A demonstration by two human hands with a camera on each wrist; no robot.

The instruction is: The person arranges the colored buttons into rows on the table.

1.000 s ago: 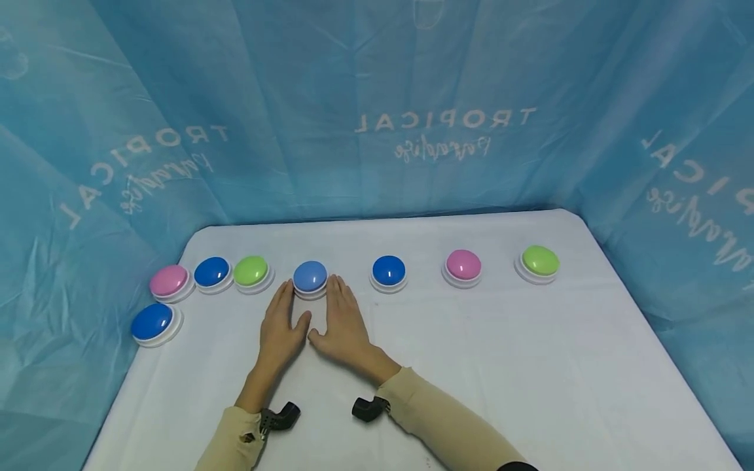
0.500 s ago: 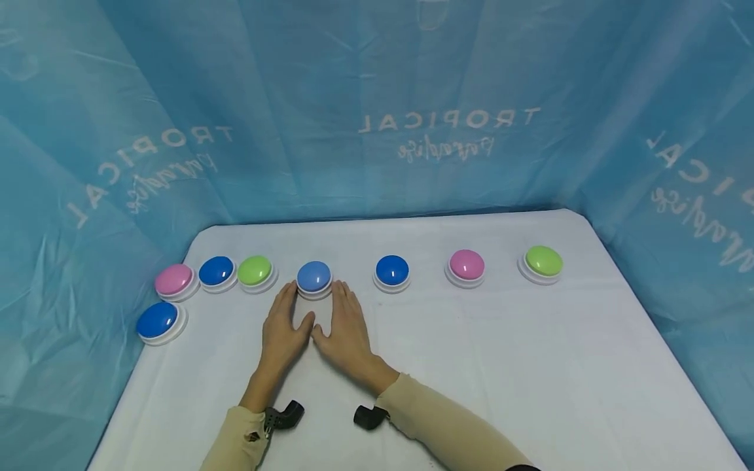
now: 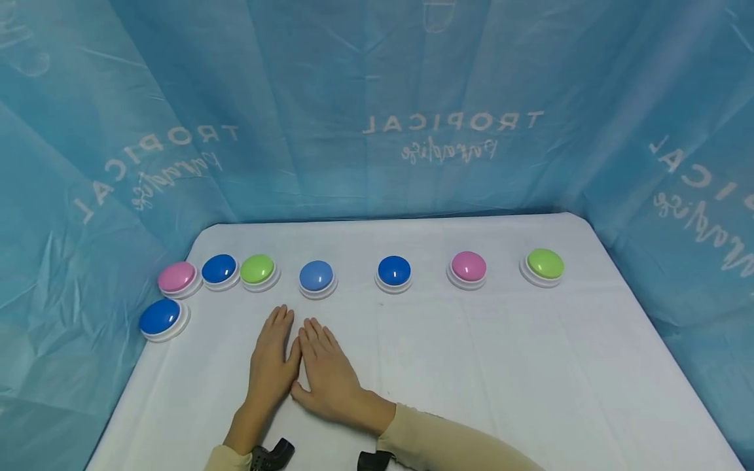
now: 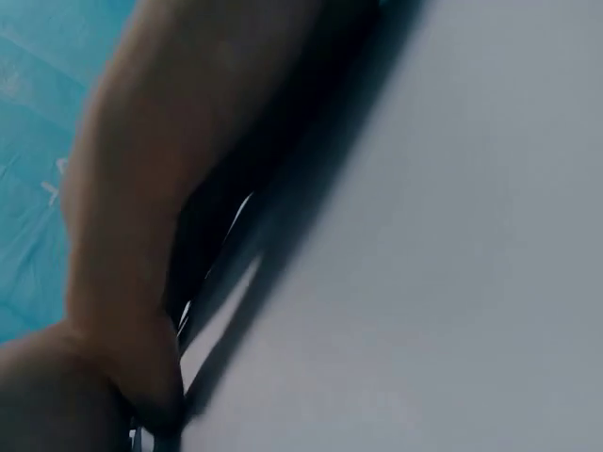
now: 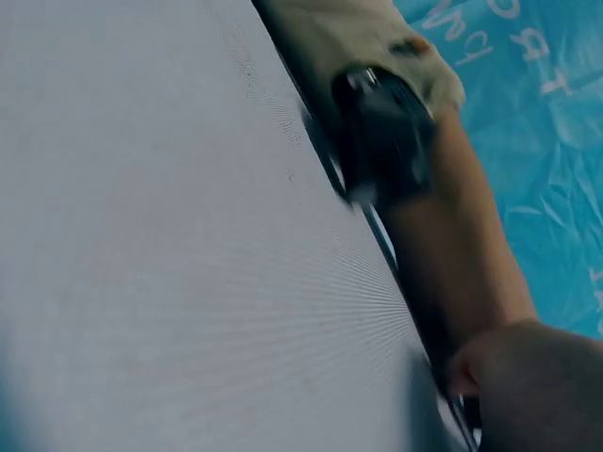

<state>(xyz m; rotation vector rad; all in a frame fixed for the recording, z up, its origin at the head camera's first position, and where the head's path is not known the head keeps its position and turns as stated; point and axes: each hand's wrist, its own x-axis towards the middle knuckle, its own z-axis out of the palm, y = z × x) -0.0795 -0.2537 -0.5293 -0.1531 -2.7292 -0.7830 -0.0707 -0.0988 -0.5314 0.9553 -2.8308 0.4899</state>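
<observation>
1. Pale-blue button (image 3: 316,275) is sitting on the desk (image 3: 501,366), 12 o'clock from right hand (image 3: 331,378), 1 o'clock from left hand (image 3: 270,366); broad base presumably keeping it steady.
2. Fingers (image 3: 273,327) are extending straight, nearly together, holding nothing.
3. Green button (image 3: 257,268) is standing at its 9 o'clock.

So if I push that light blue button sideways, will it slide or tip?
The light blue button probably slides rather than tips, since its white base looks wide and low. Its smooth, domed top might be slippery to grip.
</observation>
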